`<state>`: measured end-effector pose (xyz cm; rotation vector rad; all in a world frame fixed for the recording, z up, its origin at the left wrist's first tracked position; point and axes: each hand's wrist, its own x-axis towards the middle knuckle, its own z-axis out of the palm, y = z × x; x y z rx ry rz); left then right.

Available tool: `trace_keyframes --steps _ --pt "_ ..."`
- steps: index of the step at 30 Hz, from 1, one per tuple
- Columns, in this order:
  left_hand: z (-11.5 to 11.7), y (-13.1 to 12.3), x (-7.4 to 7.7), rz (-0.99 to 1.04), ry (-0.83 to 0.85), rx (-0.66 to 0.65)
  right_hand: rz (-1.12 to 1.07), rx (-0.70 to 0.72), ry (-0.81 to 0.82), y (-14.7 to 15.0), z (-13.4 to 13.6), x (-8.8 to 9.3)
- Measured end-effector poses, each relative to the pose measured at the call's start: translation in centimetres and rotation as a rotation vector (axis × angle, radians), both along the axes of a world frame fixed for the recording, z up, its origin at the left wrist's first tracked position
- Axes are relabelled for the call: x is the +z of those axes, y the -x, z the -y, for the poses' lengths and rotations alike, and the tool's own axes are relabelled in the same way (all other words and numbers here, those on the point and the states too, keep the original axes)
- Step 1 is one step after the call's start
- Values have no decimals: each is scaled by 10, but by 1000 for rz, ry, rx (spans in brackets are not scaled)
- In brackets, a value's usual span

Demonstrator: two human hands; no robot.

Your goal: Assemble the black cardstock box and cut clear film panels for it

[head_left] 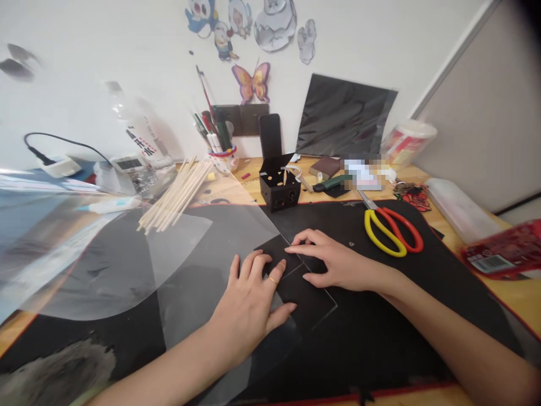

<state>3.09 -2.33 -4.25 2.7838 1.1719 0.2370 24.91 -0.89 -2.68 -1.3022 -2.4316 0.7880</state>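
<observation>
My left hand [249, 293] lies with fingers spread, pressing on a clear plastic sheet [198, 276] and a black piece of card [291, 287] marked with pale lines. A ring is on one of its fingers. At the card's right edge is my right hand [329, 259], its thumb and index finger apart and nothing visible between them. Whether its fingertips touch the sheet's edge, I cannot tell. Beyond the hands stands a small open black box [279, 194]. Scissors [393, 231] with one yellow and one red handle lie to the right.
Wooden sticks [175, 194] lie on the plastic at left. Behind are a pen cup [223, 158], a phone [270, 135], a bottle [141, 135] and a leaning black sheet [346, 115]. A red package [507, 248] sits at right. A black mat [380, 327] covers the wooden table.
</observation>
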Motion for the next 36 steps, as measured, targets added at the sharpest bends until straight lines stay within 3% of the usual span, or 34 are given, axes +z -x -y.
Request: trace_keyframes --steps 36 --pt "-2 2 -4 27 -3 -19 1 15 -8 -2 0 1"
